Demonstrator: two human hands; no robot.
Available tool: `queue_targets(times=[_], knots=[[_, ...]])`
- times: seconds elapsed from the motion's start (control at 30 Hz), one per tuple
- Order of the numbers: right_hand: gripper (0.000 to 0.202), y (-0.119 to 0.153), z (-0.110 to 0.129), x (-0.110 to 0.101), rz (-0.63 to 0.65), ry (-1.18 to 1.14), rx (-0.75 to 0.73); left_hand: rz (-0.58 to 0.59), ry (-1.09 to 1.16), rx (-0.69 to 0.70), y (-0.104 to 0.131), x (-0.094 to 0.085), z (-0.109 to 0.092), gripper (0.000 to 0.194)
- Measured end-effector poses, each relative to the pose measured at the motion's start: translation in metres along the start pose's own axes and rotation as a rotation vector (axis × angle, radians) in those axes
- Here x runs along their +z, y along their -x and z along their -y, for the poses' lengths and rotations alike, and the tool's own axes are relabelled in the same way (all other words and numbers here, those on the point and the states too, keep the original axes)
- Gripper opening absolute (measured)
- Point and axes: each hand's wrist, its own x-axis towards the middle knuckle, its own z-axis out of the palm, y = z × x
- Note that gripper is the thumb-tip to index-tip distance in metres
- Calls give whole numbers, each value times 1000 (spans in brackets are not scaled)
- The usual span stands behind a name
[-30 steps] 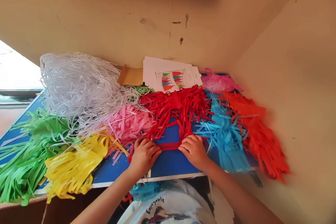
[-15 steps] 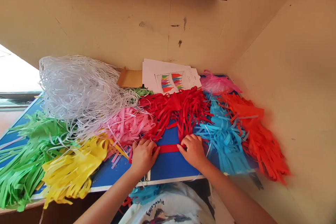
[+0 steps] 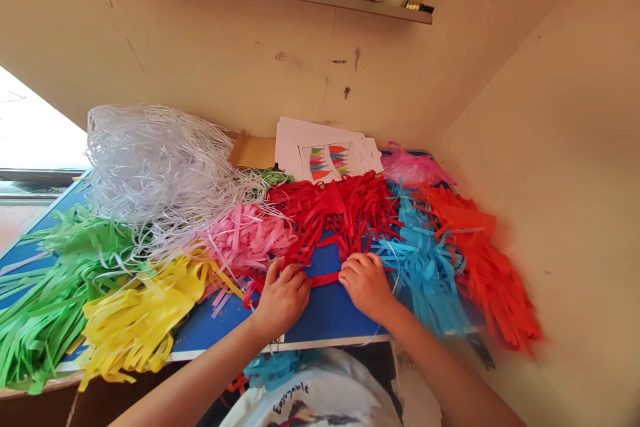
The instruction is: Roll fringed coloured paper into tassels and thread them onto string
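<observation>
While the two hands are pressing down on the blue tabletop point(image 3: 325, 313), I am seeing a narrow red paper band point(image 3: 325, 278) stretching flat between them, and I judge that it is being held taut this way so that it is staying straight and flat against the board. My left hand point(image 3: 283, 297) is lying palm down with its fingers curled loosely over the band's left end, pinning it rather than clenching it; whether the thumb is tucking under the paper I cannot tell. My right hand point(image 3: 367, 283) is mirroring it, fingers bent and bunched on the band's right end, knuckles up, closing lightly on the paper.

Just beyond both hands, the red fringe pile point(image 3: 345, 213) is fanning away from the fingertips, and its strips seem to be running down into the band, which would explain why the pile is sitting so close. Beyond the left hand's knuckles and out to its side, the pink fringe point(image 3: 250, 237) is touching the red. Farther out on that side the yellow fringe point(image 3: 140, 320), the green fringe point(image 3: 50, 300) and the white shredded heap point(image 3: 155, 170) are spreading. Just outside the right hand, the light blue fringe point(image 3: 425, 260) is nearly touching the wrist, with the orange fringe point(image 3: 490, 273) beyond it. Well past the red pile, printed sheets point(image 3: 325, 153) are leaning by the wall.
</observation>
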Motion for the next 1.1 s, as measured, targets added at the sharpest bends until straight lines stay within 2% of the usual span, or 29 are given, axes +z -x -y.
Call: queue_targets(times=[0.1, 0.2, 0.27, 0.37, 0.47, 0.57, 0.73, 0.97, 1.03, 1.1], knots=[[10, -3, 14, 1, 24, 47, -34, -32, -13, 10, 0, 0, 1, 16], [4, 1, 16, 11, -9, 89, -99, -27, 10, 9, 7, 0, 5, 18], [10, 6, 8, 17, -43, 63, -82, -15, 77, 2, 12, -1, 12, 21], [10, 13, -10, 20, -71, -55, -21, 5, 233, -40, 16, -2, 24, 19], [12, 14, -22, 16, -34, -165, 58, 65, 341, -90, 15, -2, 31, 21], [13, 10, -23, 10, 33, -193, 94, 94, 352, -154, 12, -4, 29, 22], [14, 2, -16, 6, 105, -110, 152, 120, 273, -245, 6, -8, 17, 25], [13, -3, -13, 8, 74, -79, 235, 139, 154, -289, -3, -7, 10, 21], [7, -1, -14, 7, 47, -69, 159, 129, 148, -278, -1, -7, 11, 13], [3, 2, -15, 7, 28, -65, -12, 99, 134, -175, 1, -6, 11, 11]])
